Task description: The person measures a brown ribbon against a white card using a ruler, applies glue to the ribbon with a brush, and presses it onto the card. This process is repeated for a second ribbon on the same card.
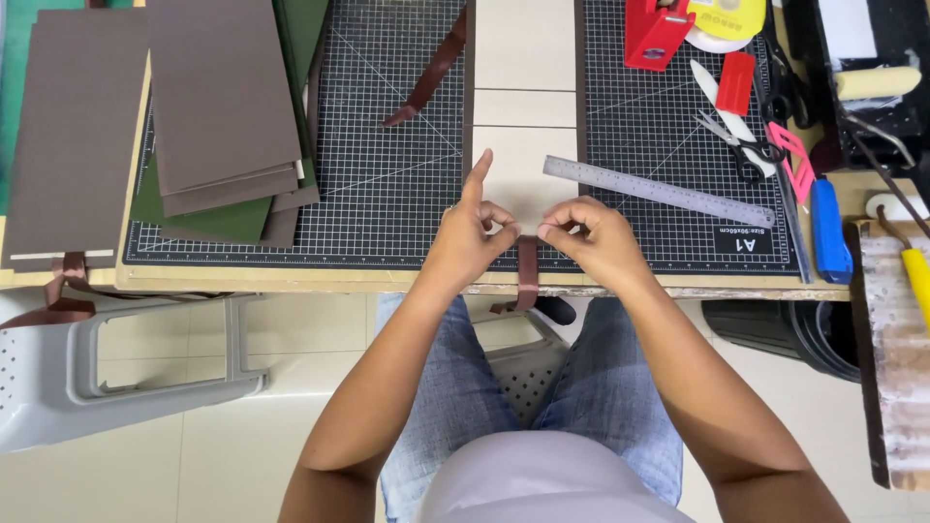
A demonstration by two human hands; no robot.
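Evidently, a brown ribbon (527, 266) is pinched between the fingertips of the left hand (472, 237) and right hand (589, 232) at the near edge of a cream board (518, 160) on the cutting mat (387, 184). The ribbon's end hangs loose; a second ribbon (431, 77) lies unattached, a ruler (659, 191) nearby.

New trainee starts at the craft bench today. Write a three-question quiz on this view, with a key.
1. True or false: the metal ruler lies on the cutting mat.
2. What do the left hand and right hand pinch between them?
A. scissors
B. brown ribbon
C. paint roller
3. Which side of the mat holds the stack of brown boards: the person's left or right?

Key: 1 true; 2 B; 3 left.
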